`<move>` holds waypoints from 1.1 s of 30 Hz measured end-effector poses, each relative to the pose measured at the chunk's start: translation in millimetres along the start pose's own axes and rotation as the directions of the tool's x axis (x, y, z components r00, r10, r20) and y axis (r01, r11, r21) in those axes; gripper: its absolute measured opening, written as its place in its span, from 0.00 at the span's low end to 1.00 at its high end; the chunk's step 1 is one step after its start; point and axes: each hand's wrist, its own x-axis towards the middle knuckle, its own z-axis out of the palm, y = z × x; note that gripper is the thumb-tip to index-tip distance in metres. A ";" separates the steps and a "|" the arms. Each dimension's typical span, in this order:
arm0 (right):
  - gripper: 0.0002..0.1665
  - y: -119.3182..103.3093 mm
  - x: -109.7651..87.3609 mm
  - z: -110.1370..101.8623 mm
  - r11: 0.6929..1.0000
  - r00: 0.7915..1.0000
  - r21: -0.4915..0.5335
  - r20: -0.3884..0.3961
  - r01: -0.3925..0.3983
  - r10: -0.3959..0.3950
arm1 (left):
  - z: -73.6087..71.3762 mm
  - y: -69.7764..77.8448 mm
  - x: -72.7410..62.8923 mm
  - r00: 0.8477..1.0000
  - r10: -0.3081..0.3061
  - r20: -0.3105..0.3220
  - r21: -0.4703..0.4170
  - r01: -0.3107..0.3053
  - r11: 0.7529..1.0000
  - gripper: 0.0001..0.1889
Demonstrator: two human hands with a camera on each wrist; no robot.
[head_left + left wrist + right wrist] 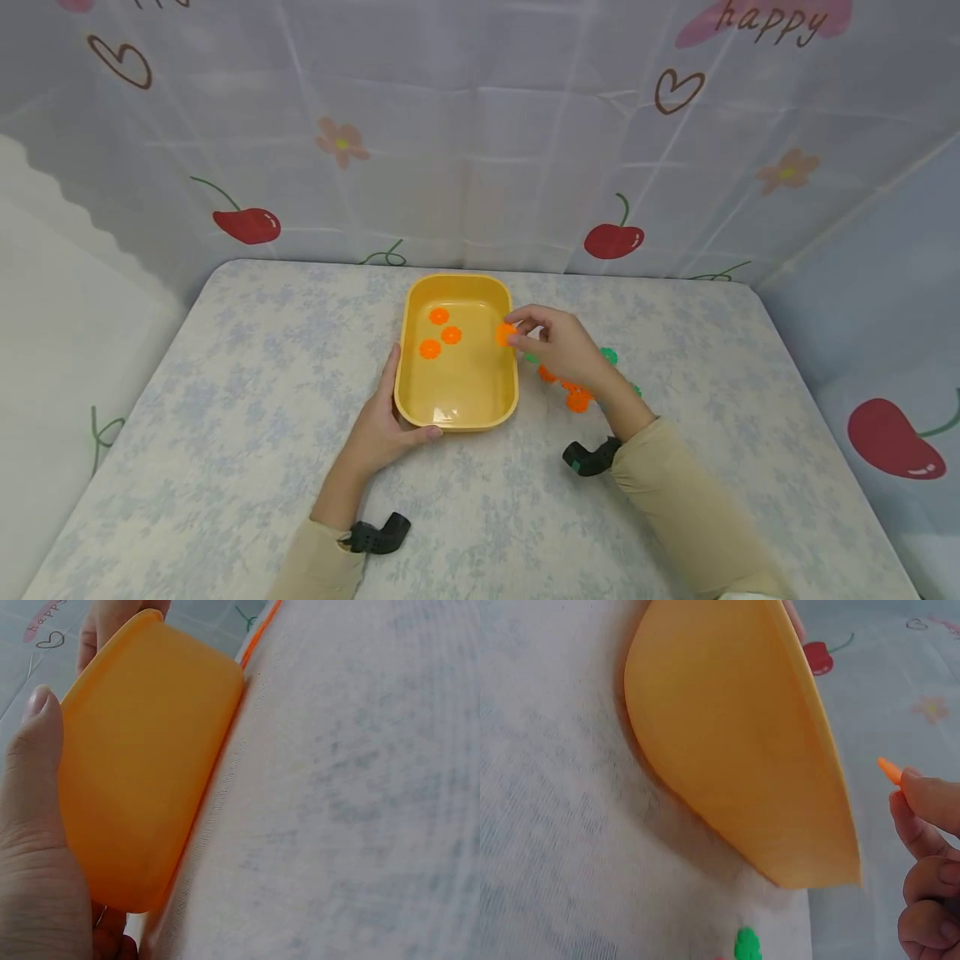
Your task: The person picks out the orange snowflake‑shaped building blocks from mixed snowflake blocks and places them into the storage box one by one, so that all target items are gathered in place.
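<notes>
A yellow rectangular tray (457,400) with rounded corners sits on the table. My left hand (381,433) holds it by the near left corner, thumb along the near side and fingers on the left wall; in the left wrist view the thumb lies against the tray's wall (150,765). My right hand (562,342) pinches a thin orange flower-shaped piece (505,335) between thumb and forefinger over the right rim. In the right wrist view that orange piece (889,770) shows edge-on, above rim level. Several orange flower-shaped pieces (451,335) lie on the tray's floor, towards the left.
Right of the tray, partly behind my right hand and wrist, lie loose orange pieces (577,401) and green pieces (608,356). A patterned cloth covers the table (247,400). A printed curtain (480,167) hangs behind the far edge. Each wrist carries a black camera mount (381,534).
</notes>
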 end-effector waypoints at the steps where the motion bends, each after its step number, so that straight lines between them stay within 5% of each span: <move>1: 0.14 -4.2 4.3 5.6 1.000 1.000 -0.015 0.013 0.002 -0.002 | -0.1 0.9 -0.2 1.000 -0.001 0.002 0.001 0.001 1.000 0.68; 8: 0.15 -28.2 28.4 41.6 0.984 0.991 -0.177 0.137 0.027 -0.003 | -1.3 -0.5 1.1 1.000 0.002 0.015 0.000 -0.002 1.000 0.67; 19: 0.12 -35.9 44.9 74.2 0.901 0.973 -0.420 0.230 0.110 -0.012 | 3.5 -34.5 9.3 1.000 0.028 -0.010 0.023 -0.027 0.999 0.70; 33: 0.13 -36.5 43.4 86.2 0.818 0.976 -0.568 0.216 0.089 0.044 | 3.9 -35.0 8.6 0.999 0.037 -0.023 0.025 -0.036 0.999 0.70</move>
